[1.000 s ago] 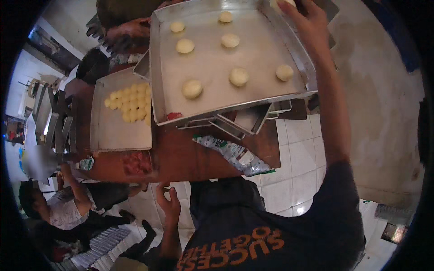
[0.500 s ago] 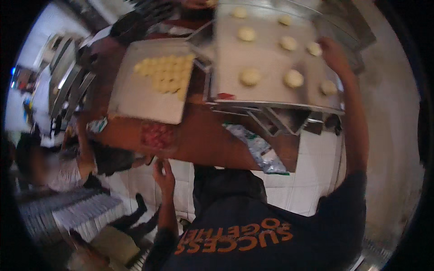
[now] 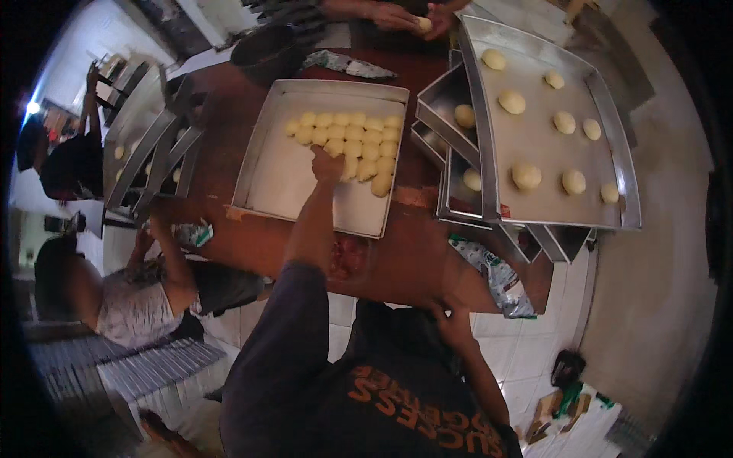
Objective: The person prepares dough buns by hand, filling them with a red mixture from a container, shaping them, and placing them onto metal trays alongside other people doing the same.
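My left hand [image 3: 328, 165] reaches into a square metal tray [image 3: 259, 183] of pale yellow dough balls [image 3: 353, 133] packed side by side. Its fingers are closed about a dough ball [image 3: 334, 147] at the near edge of the group, partly hiding it. My right hand [image 3: 456, 327] is low at the table's front edge, fingers apart, with nothing visible in it. On the right, a larger metal tray [image 3: 534, 141] carries several rounded dough pieces [image 3: 527, 175], spaced apart. Red pieces in a clear container [image 3: 348, 258] lie partly behind my left forearm.
More metal trays [image 3: 450, 126] are stacked at angles under the right one. A green and white plastic bag [image 3: 496, 276] lies on the brown table [image 3: 420, 263]. Across the table, another person's hands [image 3: 416, 19] hold a dough ball. A seated person [image 3: 145, 298] is at left.
My right hand has left a dough piece on the right tray and come down to the table's edge. My left hand has moved from the table's edge forward into the dough-ball tray.
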Motion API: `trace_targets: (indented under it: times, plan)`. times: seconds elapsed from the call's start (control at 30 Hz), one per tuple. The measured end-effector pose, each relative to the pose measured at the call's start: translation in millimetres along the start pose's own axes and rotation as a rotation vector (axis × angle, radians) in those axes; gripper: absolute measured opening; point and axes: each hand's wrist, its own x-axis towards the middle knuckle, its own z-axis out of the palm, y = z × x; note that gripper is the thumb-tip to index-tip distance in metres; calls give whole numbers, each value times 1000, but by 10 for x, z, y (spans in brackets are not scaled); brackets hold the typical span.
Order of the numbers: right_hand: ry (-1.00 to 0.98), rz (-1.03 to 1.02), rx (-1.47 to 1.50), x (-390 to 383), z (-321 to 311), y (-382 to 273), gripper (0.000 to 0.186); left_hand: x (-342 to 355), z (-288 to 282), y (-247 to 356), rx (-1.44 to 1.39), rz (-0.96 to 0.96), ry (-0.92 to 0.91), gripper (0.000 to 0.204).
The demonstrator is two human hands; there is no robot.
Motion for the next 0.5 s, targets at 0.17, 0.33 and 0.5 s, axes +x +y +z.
trace_targets:
  times: [0.17,0.33,0.5]
  plan:
    - [52,212,12,-46,28,310,19,512,-675,-634,-201,63,-581,59]
    - [69,256,160,41,112,334,18,700,-1669,-1478,-117,690,-68,37]
    - [214,196,-32,192,48,483,23,-1056,-1713,-32,-1138,-134,-568,32]
